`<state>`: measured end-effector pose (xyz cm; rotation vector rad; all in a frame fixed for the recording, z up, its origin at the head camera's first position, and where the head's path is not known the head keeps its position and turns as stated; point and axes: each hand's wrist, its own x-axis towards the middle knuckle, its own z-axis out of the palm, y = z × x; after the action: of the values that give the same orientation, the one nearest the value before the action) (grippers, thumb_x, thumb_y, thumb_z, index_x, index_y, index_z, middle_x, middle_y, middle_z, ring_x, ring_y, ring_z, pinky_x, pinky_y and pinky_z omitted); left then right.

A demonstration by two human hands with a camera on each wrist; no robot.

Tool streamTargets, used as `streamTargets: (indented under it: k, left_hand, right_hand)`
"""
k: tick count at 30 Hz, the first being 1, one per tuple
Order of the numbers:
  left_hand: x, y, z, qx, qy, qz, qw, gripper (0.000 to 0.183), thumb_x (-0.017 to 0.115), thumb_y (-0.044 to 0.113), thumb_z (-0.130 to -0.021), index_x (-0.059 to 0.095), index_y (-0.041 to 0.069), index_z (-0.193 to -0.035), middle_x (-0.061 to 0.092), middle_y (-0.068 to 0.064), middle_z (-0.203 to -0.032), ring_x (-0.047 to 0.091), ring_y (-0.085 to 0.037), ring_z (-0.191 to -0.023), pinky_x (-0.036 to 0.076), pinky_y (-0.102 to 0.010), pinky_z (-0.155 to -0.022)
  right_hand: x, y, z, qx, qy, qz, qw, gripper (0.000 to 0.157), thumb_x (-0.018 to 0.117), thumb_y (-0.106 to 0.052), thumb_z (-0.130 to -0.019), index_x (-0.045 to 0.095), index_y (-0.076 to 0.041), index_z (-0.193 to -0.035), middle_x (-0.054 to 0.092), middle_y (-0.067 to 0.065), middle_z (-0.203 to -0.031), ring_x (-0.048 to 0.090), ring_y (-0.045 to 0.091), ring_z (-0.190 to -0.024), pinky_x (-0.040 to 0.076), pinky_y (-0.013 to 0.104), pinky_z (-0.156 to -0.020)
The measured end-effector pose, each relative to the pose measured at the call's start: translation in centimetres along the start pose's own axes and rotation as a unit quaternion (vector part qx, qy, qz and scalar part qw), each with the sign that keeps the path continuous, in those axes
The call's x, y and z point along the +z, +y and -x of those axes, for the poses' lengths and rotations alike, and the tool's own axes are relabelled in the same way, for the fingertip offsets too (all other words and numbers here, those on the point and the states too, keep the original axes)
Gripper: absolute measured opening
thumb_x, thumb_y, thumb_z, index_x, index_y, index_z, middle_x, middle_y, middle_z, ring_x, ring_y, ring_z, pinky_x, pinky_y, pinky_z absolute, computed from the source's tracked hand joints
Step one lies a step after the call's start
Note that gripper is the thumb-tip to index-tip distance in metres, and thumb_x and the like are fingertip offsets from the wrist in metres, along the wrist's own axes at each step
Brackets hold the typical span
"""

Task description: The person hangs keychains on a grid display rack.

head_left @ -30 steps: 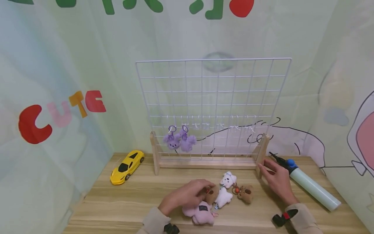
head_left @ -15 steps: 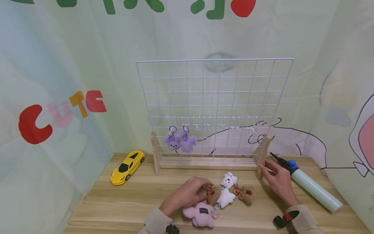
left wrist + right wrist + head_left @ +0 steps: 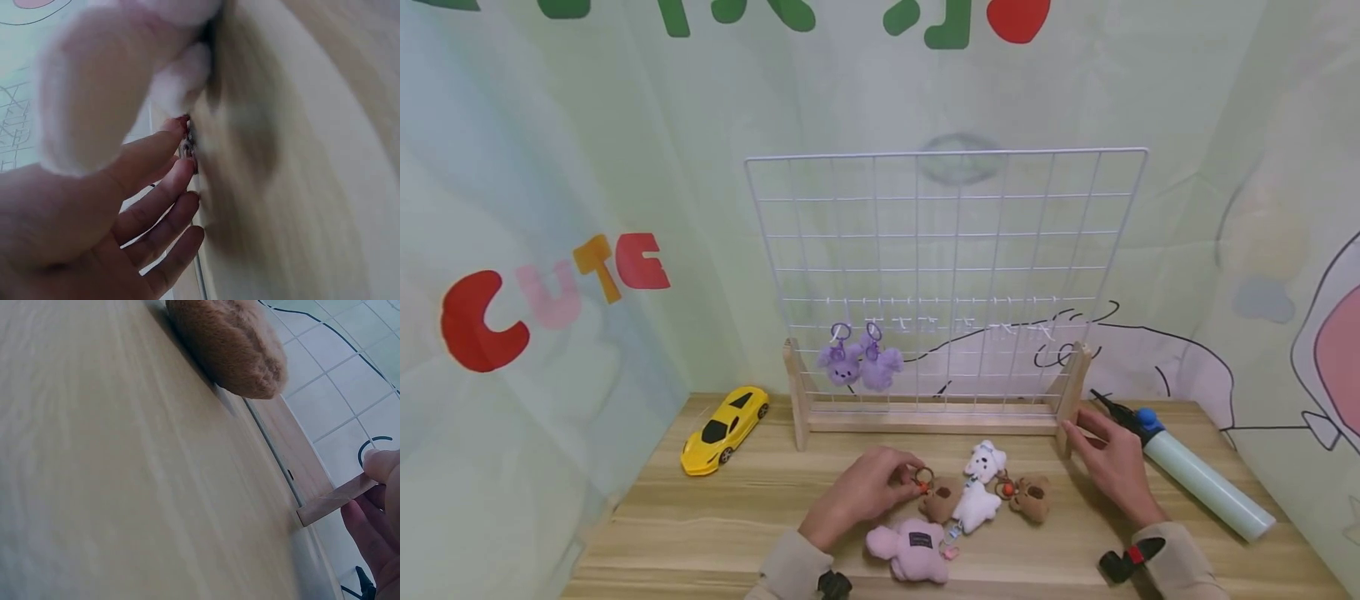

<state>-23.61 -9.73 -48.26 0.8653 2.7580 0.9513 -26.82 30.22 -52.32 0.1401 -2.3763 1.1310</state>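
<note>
My left hand (image 3: 867,487) pinches the metal ring (image 3: 188,147) of a brown plush bear keychain (image 3: 942,500) between thumb and fingertip, low over the table. Directly below that hand lies a pink plush keychain (image 3: 913,552) with a dark label; its blurred pink limb (image 3: 94,94) fills the upper left wrist view. A white plush keychain (image 3: 977,504) touches the bear's right side, and another brown bear keychain (image 3: 1032,498) lies beyond it. At the right, my right hand (image 3: 1112,467) grips the wooden foot (image 3: 334,501) of the rack between thumb and fingers.
A white wire grid rack (image 3: 955,250) stands at the back, a row of small hooks across its lower part. Two purple plush keychains (image 3: 859,367) hang at its left. A yellow toy car (image 3: 726,429) lies left; a pale green pump-like tube (image 3: 1206,483) lies right.
My left hand has shifted slightly left and up, drawing out the brown bear's ring, which now shows at the fingertips. The right hand stays on the rack's foot.
</note>
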Motion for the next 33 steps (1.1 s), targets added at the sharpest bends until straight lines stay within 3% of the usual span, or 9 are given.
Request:
streamTargets:
  k: [7,9,12,14,17,20,27,29,33]
  left_hand:
    - [-0.4,-0.7,0.3,-0.022,0.002,-0.014,0.9997,0.036,0.087,0.016,-0.091,0.079,0.007,-0.124,0.073,0.005,-0.085,0.056,0.001,-0.071,0.053,-0.020,-0.070]
    - [-0.8,-0.8,0.4,-0.025,0.006,-0.017,0.9995,0.033,0.086,0.019,-0.092,0.079,0.007,-0.123,0.075,0.003,-0.089,0.060,-0.001,-0.074,0.055,-0.021,-0.071]
    - [-1.0,-0.8,0.6,-0.032,0.023,-0.034,0.9987,0.031,0.084,0.022,-0.094,0.079,0.007,-0.121,0.077,-0.002,-0.101,0.067,-0.011,-0.087,0.062,-0.032,-0.083]
    - [-1.0,-0.7,0.7,-0.043,0.037,-0.049,0.9971,0.031,0.084,0.023,-0.095,0.078,0.007,-0.120,0.074,-0.006,-0.111,0.069,-0.019,-0.099,0.063,-0.042,-0.093]
    - [-0.9,-0.7,0.8,-0.060,0.049,-0.064,0.9949,0.034,0.087,0.023,-0.092,0.076,0.006,-0.119,0.067,-0.008,-0.116,0.066,-0.027,-0.107,0.061,-0.052,-0.099]
    - [-0.9,-0.6,0.8,-0.066,0.050,-0.060,0.9947,0.028,0.087,0.021,-0.091,0.076,0.007,-0.113,0.066,-0.009,-0.113,0.063,-0.025,-0.103,0.060,-0.049,-0.095]
    - [-0.6,-0.9,0.6,-0.063,0.064,-0.041,0.9951,0.014,0.084,0.025,-0.095,0.079,0.012,-0.100,0.066,-0.007,-0.102,0.058,-0.017,-0.091,0.057,-0.037,-0.082]
    - [-0.4,-1.0,0.5,-0.057,0.076,-0.040,0.9947,0.010,0.084,0.021,-0.095,0.080,0.012,-0.096,0.067,-0.006,-0.100,0.060,-0.017,-0.090,0.057,-0.037,-0.081]
    - [-0.4,-1.3,0.3,-0.054,0.089,-0.035,0.9939,0.011,0.089,0.013,-0.088,0.078,0.013,-0.087,0.066,-0.005,-0.096,0.059,-0.017,-0.088,0.055,-0.035,-0.079]
  right_hand:
    - [0.0,0.2,0.0,-0.002,-0.002,0.005,1.000,0.034,0.076,-0.016,-0.103,0.072,0.006,-0.128,0.076,0.030,-0.126,0.075,0.048,-0.115,0.050,-0.002,-0.080]
    - [0.0,0.1,0.0,-0.003,-0.002,0.004,1.000,0.034,0.076,-0.016,-0.103,0.073,0.006,-0.128,0.076,0.030,-0.126,0.075,0.049,-0.114,0.058,0.006,-0.081]
    - [-0.1,0.0,0.1,-0.005,-0.002,0.002,1.000,0.034,0.076,-0.015,-0.103,0.073,0.007,-0.128,0.076,0.031,-0.125,0.075,0.050,-0.114,0.064,0.018,-0.081]
    - [-0.1,0.0,0.1,-0.006,-0.002,0.003,1.000,0.034,0.076,-0.015,-0.103,0.073,0.007,-0.128,0.076,0.031,-0.125,0.074,0.051,-0.114,0.065,0.019,-0.081]
    - [-0.1,0.0,0.0,-0.007,-0.002,0.004,1.000,0.033,0.076,-0.015,-0.103,0.073,0.006,-0.128,0.076,0.030,-0.125,0.074,0.050,-0.114,0.057,0.005,-0.080]
    - [-0.1,0.0,0.0,-0.007,-0.002,0.002,1.000,0.033,0.076,-0.015,-0.103,0.073,0.006,-0.128,0.076,0.030,-0.125,0.074,0.050,-0.114,0.054,0.001,-0.080]
    - [-0.2,-0.1,0.1,-0.002,-0.005,-0.001,1.000,0.034,0.076,-0.015,-0.103,0.072,0.006,-0.129,0.075,0.031,-0.126,0.075,0.051,-0.114,0.067,0.031,-0.082]
    - [-0.3,-0.2,0.2,-0.002,-0.005,-0.003,1.000,0.034,0.076,-0.015,-0.103,0.073,0.006,-0.129,0.075,0.031,-0.126,0.075,0.051,-0.114,0.067,0.029,-0.081]
    - [-0.3,-0.3,0.1,-0.003,-0.003,-0.009,1.000,0.034,0.076,-0.014,-0.103,0.073,0.007,-0.129,0.075,0.032,-0.126,0.074,0.051,-0.115,0.058,0.006,-0.079]
